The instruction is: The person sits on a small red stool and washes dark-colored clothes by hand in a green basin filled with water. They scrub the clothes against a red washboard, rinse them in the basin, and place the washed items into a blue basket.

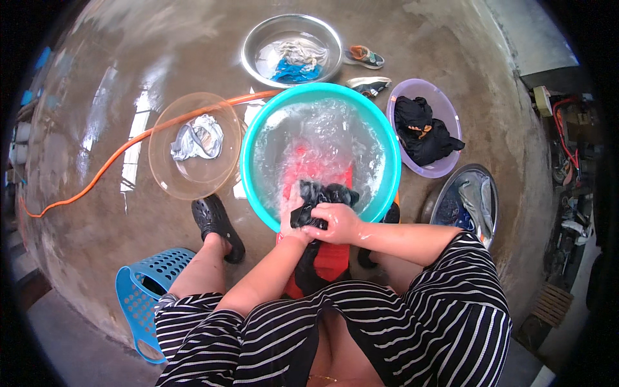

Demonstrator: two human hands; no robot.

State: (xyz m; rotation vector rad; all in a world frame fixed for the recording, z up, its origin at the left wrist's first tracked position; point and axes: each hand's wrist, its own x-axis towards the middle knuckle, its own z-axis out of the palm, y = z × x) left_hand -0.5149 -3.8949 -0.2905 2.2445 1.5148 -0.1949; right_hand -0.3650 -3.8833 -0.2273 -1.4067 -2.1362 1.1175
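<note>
A wet black garment point(331, 192) is bunched over a red washboard point(334, 256) that leans into a large teal basin point(247, 167) of foamy water. My right hand point(338, 222) is closed around the near part of the garment. Against its left side lies my left hand point(291, 208), holding the cloth; some of its fingers are hidden beneath the fabric. The board's lower end comes out over the near rim towards my lap, with more dark cloth point(307, 268) lying along it. Foam and ripples blur the board's submerged part.
Left of the basin, a clear basin point(159, 179) holds pale cloth. A metal basin point(249, 63) with white and blue cloth stands beyond. Shoes point(370, 86), a purple basin point(454, 116) of black clothes and another metal basin point(435, 213) sit right. An orange hose point(113, 162) crosses the floor; a blue basket point(133, 309) is lower left.
</note>
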